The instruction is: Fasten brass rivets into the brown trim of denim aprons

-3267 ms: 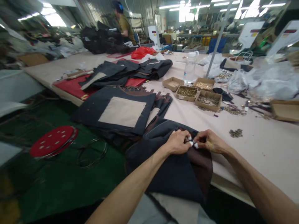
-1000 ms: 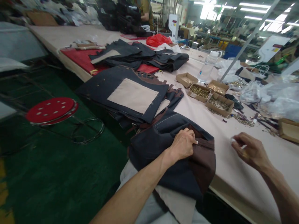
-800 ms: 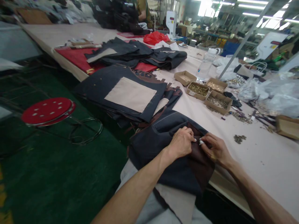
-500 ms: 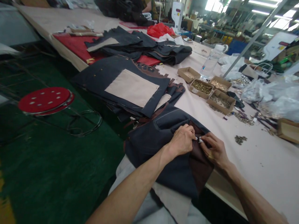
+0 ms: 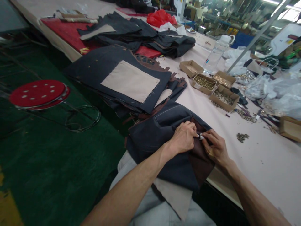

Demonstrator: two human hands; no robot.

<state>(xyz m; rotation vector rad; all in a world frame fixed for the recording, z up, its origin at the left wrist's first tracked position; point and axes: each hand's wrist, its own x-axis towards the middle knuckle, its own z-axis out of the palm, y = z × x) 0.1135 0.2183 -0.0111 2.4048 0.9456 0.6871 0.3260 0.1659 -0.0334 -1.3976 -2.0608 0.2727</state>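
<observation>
A dark navy fabric piece (image 5: 164, 125) with a brown underside (image 5: 201, 158) lies over my lap and the table edge. My left hand (image 5: 184, 137) is closed on this cloth, its fingertips pinching at the brown part. Just to the right, my right hand (image 5: 215, 146) is closed too, thumb and forefinger pinched at the same spot. White coverings show on the fingertips of both hands, which almost meet. Anything small between the fingers is too tiny and too hidden to make out.
Stacked navy pieces with a beige patch (image 5: 131, 81) lie beyond my left hand. Small cardboard boxes (image 5: 224, 98) of metal fittings stand ahead, near a clear water bottle (image 5: 215, 56). Loose fittings (image 5: 242, 137) lie to the right. A red stool (image 5: 39, 93) stands at left.
The view has shifted slightly, so the table and stool sit a little higher in it. Both hands stay at the same spot on the cloth, fingertips slightly shifted.
</observation>
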